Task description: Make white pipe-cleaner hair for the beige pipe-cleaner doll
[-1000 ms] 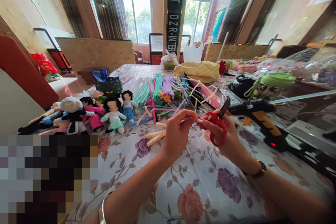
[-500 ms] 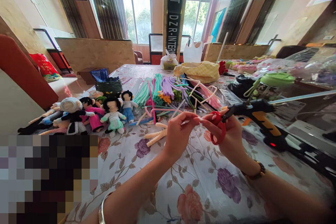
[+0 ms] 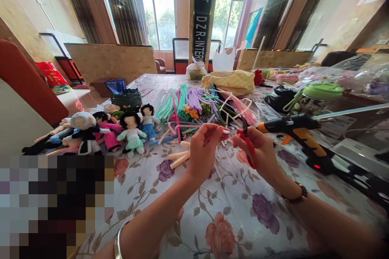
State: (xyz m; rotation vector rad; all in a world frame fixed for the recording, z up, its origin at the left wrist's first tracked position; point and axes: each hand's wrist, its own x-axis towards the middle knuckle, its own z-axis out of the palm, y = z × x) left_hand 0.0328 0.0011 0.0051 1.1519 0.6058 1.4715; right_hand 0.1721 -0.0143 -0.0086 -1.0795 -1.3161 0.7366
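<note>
My left hand [image 3: 204, 145] is raised over the floral tablecloth [image 3: 225, 214], fingers pinched on a short pale pipe cleaner piece [image 3: 225, 131]. My right hand [image 3: 258, 149] grips red-handled scissors [image 3: 247, 142], blades pointing up and close to that piece. The two hands nearly touch. Cream twisted pipe cleaner pieces [image 3: 180, 158] lie on the cloth just left of my left hand.
Several small dolls [image 3: 109, 131] lie at the left. A heap of coloured pipe cleaners [image 3: 194, 105] lies behind the hands. A black and orange glue gun [image 3: 299, 133] stands at the right. A yellow bag [image 3: 231, 81], a green-lidded jar [image 3: 319, 93] and plastic bags sit further back.
The scissors turned from pointing up-right to nearly edge-on. Both hands shifted slightly left and closer together around the small piece.
</note>
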